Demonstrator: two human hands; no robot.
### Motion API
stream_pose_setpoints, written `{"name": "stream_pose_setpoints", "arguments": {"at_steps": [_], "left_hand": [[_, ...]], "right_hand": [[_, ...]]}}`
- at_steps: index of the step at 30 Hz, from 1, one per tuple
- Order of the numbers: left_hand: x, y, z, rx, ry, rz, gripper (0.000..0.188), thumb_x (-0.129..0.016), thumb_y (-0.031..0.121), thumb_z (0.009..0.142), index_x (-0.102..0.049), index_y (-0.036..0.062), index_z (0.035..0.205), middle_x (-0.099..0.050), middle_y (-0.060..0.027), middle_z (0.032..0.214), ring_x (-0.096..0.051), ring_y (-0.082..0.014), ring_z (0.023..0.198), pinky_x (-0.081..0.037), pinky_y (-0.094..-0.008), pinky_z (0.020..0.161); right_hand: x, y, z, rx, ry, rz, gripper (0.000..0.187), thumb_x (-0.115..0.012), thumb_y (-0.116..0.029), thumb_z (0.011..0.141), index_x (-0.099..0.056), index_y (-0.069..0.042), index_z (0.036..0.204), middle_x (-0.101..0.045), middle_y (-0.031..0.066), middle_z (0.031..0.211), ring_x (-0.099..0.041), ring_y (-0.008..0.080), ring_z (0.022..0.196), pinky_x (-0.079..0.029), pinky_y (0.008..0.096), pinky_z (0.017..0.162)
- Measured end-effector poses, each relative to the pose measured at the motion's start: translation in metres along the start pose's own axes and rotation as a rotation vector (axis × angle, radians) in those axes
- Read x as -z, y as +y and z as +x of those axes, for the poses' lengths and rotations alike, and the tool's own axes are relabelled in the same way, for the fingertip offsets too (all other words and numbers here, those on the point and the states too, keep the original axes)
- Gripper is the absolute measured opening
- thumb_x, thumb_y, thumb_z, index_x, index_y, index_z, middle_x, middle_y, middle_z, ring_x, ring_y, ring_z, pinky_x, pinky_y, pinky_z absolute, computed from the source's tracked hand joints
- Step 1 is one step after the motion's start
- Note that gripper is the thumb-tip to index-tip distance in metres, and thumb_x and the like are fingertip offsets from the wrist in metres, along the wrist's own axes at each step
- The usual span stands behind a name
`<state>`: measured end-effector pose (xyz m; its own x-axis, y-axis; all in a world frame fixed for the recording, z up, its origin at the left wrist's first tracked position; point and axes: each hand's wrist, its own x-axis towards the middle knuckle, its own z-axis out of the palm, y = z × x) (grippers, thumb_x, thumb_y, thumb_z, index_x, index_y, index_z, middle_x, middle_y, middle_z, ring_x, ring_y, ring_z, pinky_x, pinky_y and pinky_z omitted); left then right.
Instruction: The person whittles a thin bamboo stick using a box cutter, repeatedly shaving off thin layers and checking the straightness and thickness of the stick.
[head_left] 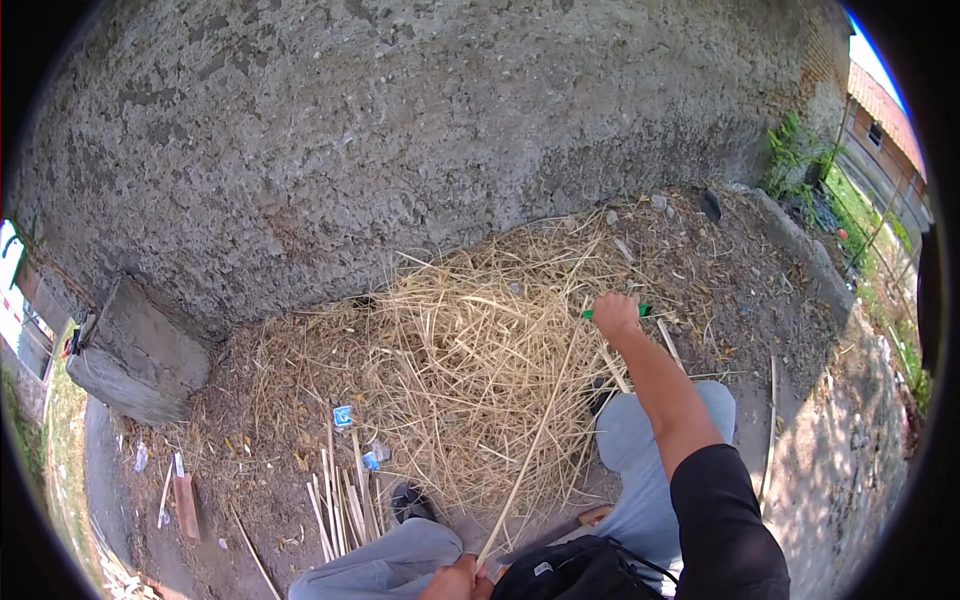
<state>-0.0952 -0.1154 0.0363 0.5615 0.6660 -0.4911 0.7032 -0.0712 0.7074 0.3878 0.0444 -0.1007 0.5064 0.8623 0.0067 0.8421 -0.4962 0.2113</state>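
Note:
My left hand (455,580), low at the picture's edge, is closed around the lower end of a long thin bamboo strip (538,437). The strip slants up and away to the right, passing close beside my right hand (617,316). That right hand is stretched forward in a fist around a green tool (645,310); green shows on both sides of the fist. I cannot make out the tool's kind, or whether it touches the strip. Beneath both lies a wide heap of pale curled shavings (470,345).
Several cut strips (345,505) lie by my left shoe (411,502). A rough grey wall (430,130) rises behind the heap. A concrete block (140,350) leans at the left. Blue-and-white litter (343,416) and a reddish-brown wooden piece (186,505) lie on the dirt.

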Motion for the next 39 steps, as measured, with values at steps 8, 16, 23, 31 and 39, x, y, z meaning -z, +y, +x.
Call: {"name": "stream_pose_setpoints", "arguments": {"at_steps": [8,16,23,31,39], "left_hand": [[0.008,0.0,0.002,-0.072,-0.057,-0.059,0.019,-0.054,0.014,0.083,-0.057,-0.0039,0.089,-0.06,-0.031,0.071,-0.063,-0.0445,0.068,-0.048,-0.0501,0.059],[-0.019,-0.079,0.007,-0.106,0.024,0.375,0.012,-0.058,0.011,0.083,-0.056,-0.0003,0.082,-0.048,-0.0132,0.054,-0.051,-0.026,0.047,-0.043,-0.0399,0.047],[0.023,-0.087,-0.058,0.028,0.24,0.074,0.016,-0.06,0.015,0.082,-0.056,-0.0005,0.081,-0.056,-0.0251,0.063,-0.056,-0.0459,0.062,-0.044,-0.0484,0.055],[0.032,-0.071,-0.053,0.107,0.236,-0.008,0.017,-0.055,0.015,0.084,-0.056,-0.0011,0.076,-0.053,-0.0209,0.061,-0.05,-0.0275,0.054,-0.042,-0.0432,0.055],[0.018,-0.06,-0.06,0.026,0.31,-0.008,0.016,-0.055,0.014,0.084,-0.056,-0.0001,0.075,-0.053,-0.0211,0.061,-0.05,-0.0273,0.054,-0.042,-0.0431,0.055]], "right_hand": [[0.003,0.007,0.009,0.009,-0.023,-0.055,0.017,-0.057,-0.02,0.09,-0.073,-0.013,0.09,-0.071,0.0072,0.093,-0.07,0.0235,0.09,-0.057,0.0354,0.07],[-0.022,0.037,0.026,-0.176,-0.01,-0.139,0.013,-0.062,-0.017,0.088,-0.074,-0.012,0.092,-0.073,0.0076,0.096,-0.071,0.0233,0.089,-0.058,0.0352,0.068],[0.023,0.134,0.007,-0.366,0.079,0.042,0.014,-0.063,-0.011,0.083,-0.073,-0.005,0.091,-0.071,0.0165,0.096,-0.069,0.0323,0.093,-0.056,0.0419,0.078],[0.1,0.087,-0.021,-0.141,0.074,0.219,0.012,-0.063,-0.007,0.076,-0.071,-0.004,0.085,-0.069,0.0209,0.089,-0.069,0.0364,0.084,-0.054,0.0466,0.077],[0.158,0.024,-0.079,0.149,0.44,0.312,0.01,-0.062,-0.009,0.072,-0.068,-0.004,0.079,-0.067,0.0186,0.072,-0.068,0.0356,0.07,-0.052,0.0484,0.063]]}}
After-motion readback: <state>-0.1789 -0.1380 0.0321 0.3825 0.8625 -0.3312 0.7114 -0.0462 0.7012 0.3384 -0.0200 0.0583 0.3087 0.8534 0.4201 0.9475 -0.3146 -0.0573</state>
